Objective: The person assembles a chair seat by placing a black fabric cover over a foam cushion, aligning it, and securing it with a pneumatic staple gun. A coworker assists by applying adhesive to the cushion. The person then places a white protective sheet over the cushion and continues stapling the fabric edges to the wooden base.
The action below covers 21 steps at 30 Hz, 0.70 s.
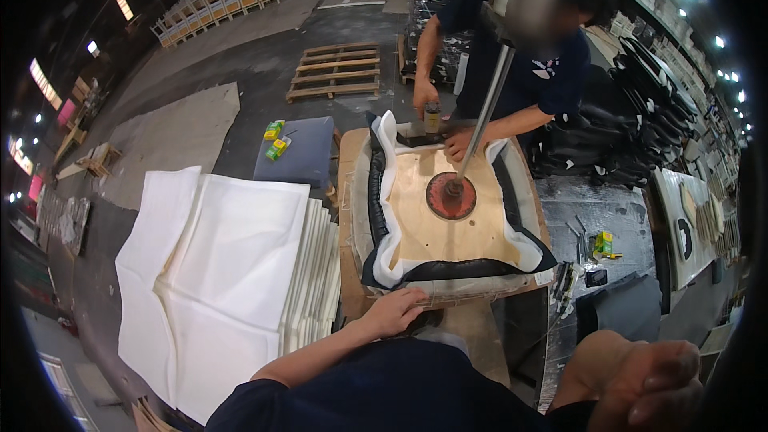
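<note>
A stack of white foam sheets [232, 272] is lying at your left. Your left hand [394, 312] is resting, fingers together, on the near edge of the black-covered plywood seat panel [448, 224]. Your right hand [640, 380] is hanging curled, touching nothing.

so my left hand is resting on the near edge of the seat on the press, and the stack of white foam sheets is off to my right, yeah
Not quite. The head view shows your left hand resting on the near edge of the seat on the press, as you say, but the stack of white foam sheets lies to your left, not your right.
</note>
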Available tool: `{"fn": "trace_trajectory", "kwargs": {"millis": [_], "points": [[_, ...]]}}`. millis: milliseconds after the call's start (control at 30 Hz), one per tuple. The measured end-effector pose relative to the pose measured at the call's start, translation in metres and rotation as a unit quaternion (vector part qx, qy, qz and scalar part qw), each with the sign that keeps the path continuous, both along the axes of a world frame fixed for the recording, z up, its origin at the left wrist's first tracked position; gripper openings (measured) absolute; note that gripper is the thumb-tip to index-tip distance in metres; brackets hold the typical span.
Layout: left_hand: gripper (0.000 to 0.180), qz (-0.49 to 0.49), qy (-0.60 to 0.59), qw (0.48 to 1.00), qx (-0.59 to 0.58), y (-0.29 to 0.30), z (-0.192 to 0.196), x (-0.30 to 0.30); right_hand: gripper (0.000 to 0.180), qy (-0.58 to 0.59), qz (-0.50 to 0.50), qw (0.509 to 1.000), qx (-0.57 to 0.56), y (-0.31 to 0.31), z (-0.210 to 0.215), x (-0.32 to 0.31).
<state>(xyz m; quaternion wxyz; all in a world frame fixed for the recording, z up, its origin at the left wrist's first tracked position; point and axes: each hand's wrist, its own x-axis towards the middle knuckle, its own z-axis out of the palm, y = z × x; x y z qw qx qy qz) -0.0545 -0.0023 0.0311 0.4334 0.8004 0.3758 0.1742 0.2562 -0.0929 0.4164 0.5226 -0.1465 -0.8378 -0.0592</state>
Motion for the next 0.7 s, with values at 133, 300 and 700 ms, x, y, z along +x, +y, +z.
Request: {"fn": "trace_trajectory", "kwargs": {"millis": [133,300,700], "points": [[0.039,-0.005,-0.001,0.999,-0.05,0.001,0.011,0.001,0.027,-0.166,-0.176,0.962,-0.126,-0.004,-0.039,0.053],[0.034,0.094,-0.042,0.991,-0.086,-0.015,0.023,-0.009,0.028,0.146,-0.167,0.935,-0.276,0.066,-0.146,-0.033],[0.023,0.277,-0.204,0.928,-0.142,0.001,0.026,-0.03,0.038,-0.132,-0.352,0.808,-0.453,0.055,-0.397,-0.058]]}}
